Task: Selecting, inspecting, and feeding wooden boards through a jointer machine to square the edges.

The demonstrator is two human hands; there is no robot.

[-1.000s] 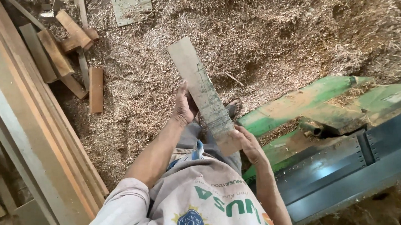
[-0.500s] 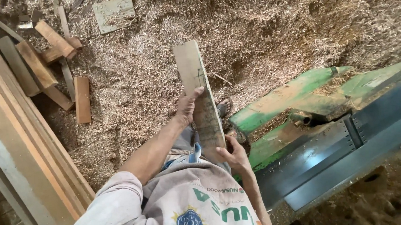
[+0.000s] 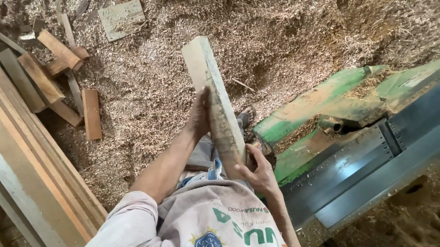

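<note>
I hold a pale, flat wooden board in front of my body, its far end pointing away over the sawdust. My left hand grips the board's left edge about halfway along. My right hand clasps its near end from the right side, close to my waist. A green and grey woodworking machine stands just to my right, with wood shavings lying on its green top.
Long planks are stacked along the left. Short offcuts and a flat square piece lie on the sawdust-covered floor. My sandalled foot shows beside the board.
The board has swung from a slant to nearly straight ahead and turned more onto its edge. Both hands kept their grip on it.
</note>
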